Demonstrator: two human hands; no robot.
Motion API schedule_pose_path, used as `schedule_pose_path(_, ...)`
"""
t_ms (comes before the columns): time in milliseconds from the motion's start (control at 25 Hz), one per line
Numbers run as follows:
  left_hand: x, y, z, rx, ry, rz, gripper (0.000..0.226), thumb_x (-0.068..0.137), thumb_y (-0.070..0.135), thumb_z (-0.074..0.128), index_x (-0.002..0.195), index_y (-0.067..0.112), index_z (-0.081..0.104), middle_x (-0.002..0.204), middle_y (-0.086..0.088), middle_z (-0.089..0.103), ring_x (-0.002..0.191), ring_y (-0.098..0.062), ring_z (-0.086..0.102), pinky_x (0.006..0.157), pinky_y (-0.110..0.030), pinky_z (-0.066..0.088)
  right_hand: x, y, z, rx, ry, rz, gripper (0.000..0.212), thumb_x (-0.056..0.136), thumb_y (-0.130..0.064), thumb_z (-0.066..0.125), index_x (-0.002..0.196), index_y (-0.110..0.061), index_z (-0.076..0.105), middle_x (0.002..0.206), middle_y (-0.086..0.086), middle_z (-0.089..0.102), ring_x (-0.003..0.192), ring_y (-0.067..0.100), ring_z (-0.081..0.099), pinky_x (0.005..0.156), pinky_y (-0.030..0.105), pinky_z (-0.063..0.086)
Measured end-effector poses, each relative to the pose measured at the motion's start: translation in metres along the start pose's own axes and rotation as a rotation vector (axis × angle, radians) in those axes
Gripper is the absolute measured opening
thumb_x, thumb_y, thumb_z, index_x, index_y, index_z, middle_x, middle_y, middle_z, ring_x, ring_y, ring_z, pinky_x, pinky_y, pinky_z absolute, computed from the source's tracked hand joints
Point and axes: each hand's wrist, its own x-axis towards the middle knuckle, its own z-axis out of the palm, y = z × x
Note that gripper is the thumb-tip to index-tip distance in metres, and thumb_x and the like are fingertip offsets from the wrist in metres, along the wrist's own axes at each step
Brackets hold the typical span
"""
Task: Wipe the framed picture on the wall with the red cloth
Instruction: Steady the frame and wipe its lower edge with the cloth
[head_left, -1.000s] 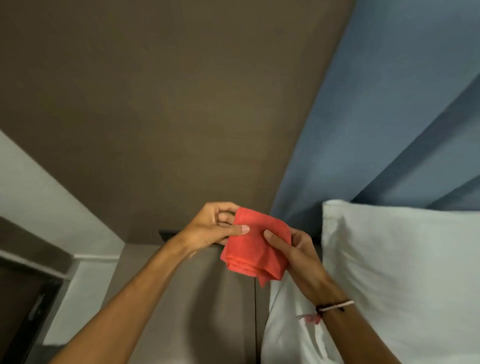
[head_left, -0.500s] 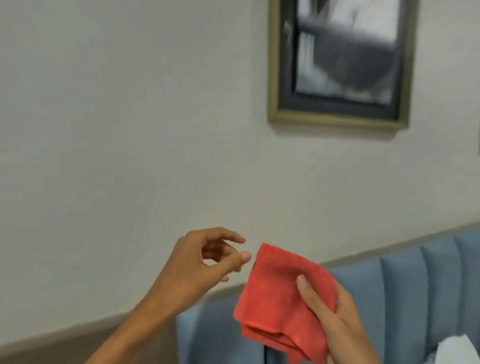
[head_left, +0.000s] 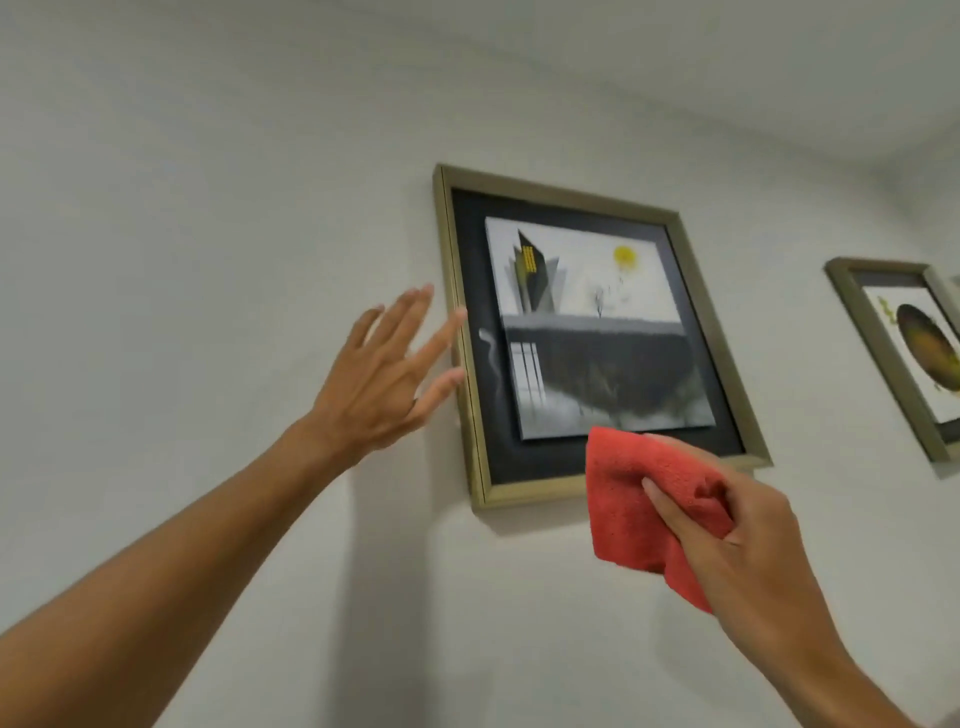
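both hands have risen: left hand (head_left: 382, 384) spread beside framed picture (head_left: 587, 332), right hand (head_left: 737, 545) pinching red cloth (head_left: 634, 499).

Red cloth (head_left: 644, 499): soft, fuzzy pile, matt like microfibre, bunched in folds. The framed picture (head_left: 597, 332) has a moulding with a brushed, dull-gold sheen, metal or painted wood, can't tell which. Inside it, a matt black mount that looks dusty, with a pale smear. Wall (head_left: 208, 182): flat, matt, faintly grainy paint. The second frame (head_left: 862, 332) carries the same muted gold finish.
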Motion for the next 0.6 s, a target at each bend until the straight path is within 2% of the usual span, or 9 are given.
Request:
schedule_pose_path(40,0.008,-0.005,0.01,0.05,-0.026,0.038,0.074,0.096,0.066,0.007,0.162,0.032,0.002,0.173,-0.015,0.002,0.161,-0.029,0.003,0.13,-0.053,0.014,0.02,0.001,0.009,-0.103,0.0,-0.108,0.039,0.089,-0.019,0.074,0.119,-0.044,0.069,0.102,-0.029,0.077,0.092,-0.011,0.07,0.07,0.004,0.056)
schedule_pose_path(80,0.011,-0.008,0.021,0.085,-0.041,0.054,0.075,0.095,0.069,0.003,0.161,0.034,-0.002,0.173,-0.014,-0.001,0.161,-0.028,-0.002,0.13,-0.054,0.011,0.04,0.001,0.019,-0.213,0.02,-0.231,0.049,0.09,-0.009,0.073,0.131,-0.033,0.064,0.115,-0.022,0.076,0.101,-0.007,0.069,0.082,0.013,0.06)
schedule_pose_path(160,0.014,-0.012,0.037,0.125,-0.025,0.054,0.077,0.093,0.072,0.0,0.161,0.036,-0.004,0.173,-0.013,-0.001,0.16,-0.029,-0.003,0.129,-0.056,0.009,0.079,0.003,0.043,-0.449,0.113,-0.463,0.059,0.083,0.002,0.073,0.139,-0.01,0.059,0.128,0.009,0.074,0.114,0.022,0.07,0.095,0.045,0.061)
schedule_pose_path(200,0.016,-0.014,0.04,0.134,-0.014,0.05,0.078,0.093,0.074,0.0,0.161,0.036,-0.002,0.173,-0.013,0.001,0.16,-0.029,-0.001,0.129,-0.057,0.009,0.095,0.001,0.057,-0.52,0.143,-0.517,0.063,0.081,0.0,0.078,0.14,-0.005,0.058,0.13,0.017,0.071,0.117,0.034,0.069,0.099,0.054,0.058)
schedule_pose_path(240,0.017,-0.015,0.041,0.138,-0.012,0.048,0.079,0.092,0.074,0.0,0.161,0.036,0.0,0.173,-0.013,0.004,0.16,-0.03,0.002,0.129,-0.058,0.01,0.109,0.001,0.069,-0.564,0.142,-0.533,0.067,0.079,-0.004,0.081,0.142,-0.004,0.056,0.134,0.019,0.068,0.121,0.038,0.066,0.103,0.058,0.053)
schedule_pose_path(360,0.017,-0.015,0.043,0.138,0.024,0.045,0.082,0.092,0.076,0.001,0.162,0.033,0.002,0.173,-0.014,0.007,0.16,-0.029,0.005,0.129,-0.058,0.011,0.113,0.017,0.105,-0.655,-0.064,-0.498,0.069,0.087,-0.011,0.074,0.15,-0.014,0.047,0.151,0.01,0.056,0.138,0.032,0.051,0.119,0.055,0.037)
schedule_pose_path(440,0.015,-0.015,0.045,0.131,0.035,0.033,0.085,0.091,0.078,0.0,0.162,0.032,-0.001,0.173,-0.013,0.003,0.161,-0.028,0.002,0.129,-0.058,0.007,0.087,0.045,0.119,-0.691,-0.231,-0.503,0.074,0.093,-0.029,0.065,0.158,-0.022,0.031,0.166,0.006,0.034,0.154,0.027,0.028,0.127,0.051,0.024)
schedule_pose_path(520,0.014,-0.014,0.047,0.131,0.031,0.026,0.087,0.089,0.078,-0.002,0.162,0.03,-0.003,0.173,-0.013,0.001,0.161,-0.028,0.0,0.129,-0.058,0.004,0.062,0.07,0.12,-0.679,-0.329,-0.485,0.076,0.099,-0.056,0.043,0.162,-0.029,0.009,0.173,-0.004,0.004,0.16,0.015,-0.002,0.131,0.042,0.004)
schedule_pose_path(600,0.016,-0.015,0.047,0.137,0.023,0.02,0.088,0.088,0.078,-0.005,0.161,0.03,-0.006,0.173,-0.012,-0.002,0.16,-0.028,-0.003,0.129,-0.058,0.002,0.053,0.083,0.115,-0.652,-0.37,-0.485,0.071,0.1,-0.065,0.018,0.161,-0.034,-0.003,0.172,-0.014,-0.012,0.157,0.005,-0.015,0.13,0.034,-0.006)
